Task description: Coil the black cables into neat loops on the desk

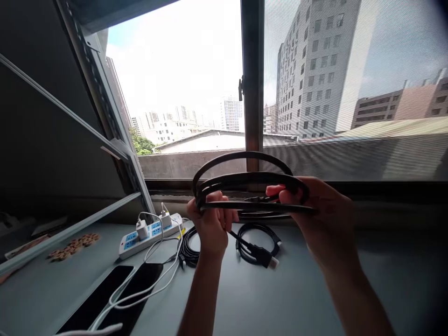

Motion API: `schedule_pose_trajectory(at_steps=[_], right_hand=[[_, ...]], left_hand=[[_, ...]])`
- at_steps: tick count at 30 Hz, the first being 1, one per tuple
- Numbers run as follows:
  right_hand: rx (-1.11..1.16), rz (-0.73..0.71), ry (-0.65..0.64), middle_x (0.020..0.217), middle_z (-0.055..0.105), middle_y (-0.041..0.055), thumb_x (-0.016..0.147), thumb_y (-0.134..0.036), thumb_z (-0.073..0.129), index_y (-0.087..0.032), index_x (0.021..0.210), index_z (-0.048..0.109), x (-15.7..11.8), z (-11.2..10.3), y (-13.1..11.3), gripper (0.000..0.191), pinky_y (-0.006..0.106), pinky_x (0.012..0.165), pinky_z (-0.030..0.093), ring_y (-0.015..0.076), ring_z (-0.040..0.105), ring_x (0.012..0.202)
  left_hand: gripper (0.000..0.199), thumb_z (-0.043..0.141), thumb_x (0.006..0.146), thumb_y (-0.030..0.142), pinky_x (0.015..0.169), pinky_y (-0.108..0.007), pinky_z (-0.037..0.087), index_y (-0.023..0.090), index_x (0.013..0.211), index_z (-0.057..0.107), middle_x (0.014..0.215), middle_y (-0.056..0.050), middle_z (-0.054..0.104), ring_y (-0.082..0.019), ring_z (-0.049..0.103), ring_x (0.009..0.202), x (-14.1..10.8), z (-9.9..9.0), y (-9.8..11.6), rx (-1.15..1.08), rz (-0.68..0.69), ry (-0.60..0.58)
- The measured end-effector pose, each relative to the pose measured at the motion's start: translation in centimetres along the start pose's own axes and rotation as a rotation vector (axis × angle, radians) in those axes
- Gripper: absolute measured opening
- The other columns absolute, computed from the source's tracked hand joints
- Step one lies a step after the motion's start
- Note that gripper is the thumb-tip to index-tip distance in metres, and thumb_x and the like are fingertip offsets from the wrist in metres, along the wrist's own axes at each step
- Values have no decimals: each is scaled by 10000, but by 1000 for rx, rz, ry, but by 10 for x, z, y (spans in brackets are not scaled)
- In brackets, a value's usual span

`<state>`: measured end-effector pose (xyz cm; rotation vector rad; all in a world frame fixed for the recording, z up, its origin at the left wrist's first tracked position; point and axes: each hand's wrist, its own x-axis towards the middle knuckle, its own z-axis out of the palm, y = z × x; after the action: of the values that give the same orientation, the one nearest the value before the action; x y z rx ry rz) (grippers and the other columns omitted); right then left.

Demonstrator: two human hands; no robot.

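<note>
Between my two hands a black HDMI cable [245, 178] is held up in loose loops above the desk. My left hand [212, 224] is closed round the left side of the loops. One end of the cable hangs below that hand, with a black plug [262, 256] and its metal tip showing. On the right side, my right hand [317, 203] grips the loops between thumb and fingers. Behind and below the held cable, a coiled black cable [261, 228] lies on the desk, and another black coil [191, 249] lies to the left, partly hidden by my left wrist.
A white power strip [152, 235] with two plugged-in chargers stands at the left. White cords [140, 298] run over two dark flat devices [140, 294]. A metal frame [115, 107] rises at the left, and a window [255, 93] is behind the grey desk [266, 303].
</note>
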<state>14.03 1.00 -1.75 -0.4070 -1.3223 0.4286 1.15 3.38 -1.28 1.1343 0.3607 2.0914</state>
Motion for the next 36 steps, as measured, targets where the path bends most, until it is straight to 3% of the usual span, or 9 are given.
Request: schedule_pose_trajectory(at_steps=[4,7,10,14,20,22,25,30,36], right_hand=[[22,-3,-35,821,657,2,832,-211,688,-207,873,665,2,-3,4,47,238,687,543,171,625,752],[-56,-34,13,813,656,-2,816,-208,701,-216,877,680,5,-8,10,65,266,683,540,188,624,749],[-218,-90,40,842,652,-9,798,-154,702,-241,903,698,7,-14,15,137,272,674,521,199,613,762],[-315,-113,22,841,635,-3,803,-157,679,-244,914,703,9,-17,17,143,270,612,499,211,594,765],[-339,-170,28,854,628,-19,822,-127,650,-243,940,699,13,-18,23,173,239,663,474,182,587,792],[-409,-165,25,833,631,-16,833,-159,653,-227,929,696,14,-20,27,126,241,654,466,183,586,769],[-495,-121,3,786,634,-11,847,-229,647,-199,899,680,15,-22,32,69,241,612,447,183,583,703],[-606,1,-177,572,553,-25,841,-371,612,-180,684,601,15,-23,32,248,236,471,353,152,503,495],[-546,79,-266,670,621,0,844,-357,597,-181,744,647,15,-27,29,208,247,530,410,195,582,601]], left_hand=[[504,629,702,291,296,-190,357,175,366,272,293,92,239,-57,345,219,4,-10,-2,88,72,-103],[333,608,748,286,393,-220,450,180,483,436,318,91,339,-102,477,289,10,-17,2,239,42,-190],[231,612,759,275,480,-228,479,174,573,518,367,60,460,-118,549,380,15,-22,8,436,-41,-294],[308,603,777,338,509,-211,448,166,537,518,431,15,527,-116,574,453,20,-26,9,613,-174,-401],[363,638,742,317,587,-233,449,164,458,472,452,16,460,-111,547,521,20,-25,13,459,-412,-595],[386,686,694,298,492,-206,395,167,460,408,424,58,359,-60,412,419,17,-22,16,329,-487,-550],[487,750,634,335,372,-164,204,171,496,313,428,96,243,-13,216,375,12,-17,16,248,-503,-432],[578,697,629,534,355,-180,94,165,479,278,433,88,210,-10,157,383,10,-14,10,268,-314,-313],[597,646,657,578,333,-206,96,168,433,275,401,77,206,-19,183,339,9,-14,1,318,-38,-207]])
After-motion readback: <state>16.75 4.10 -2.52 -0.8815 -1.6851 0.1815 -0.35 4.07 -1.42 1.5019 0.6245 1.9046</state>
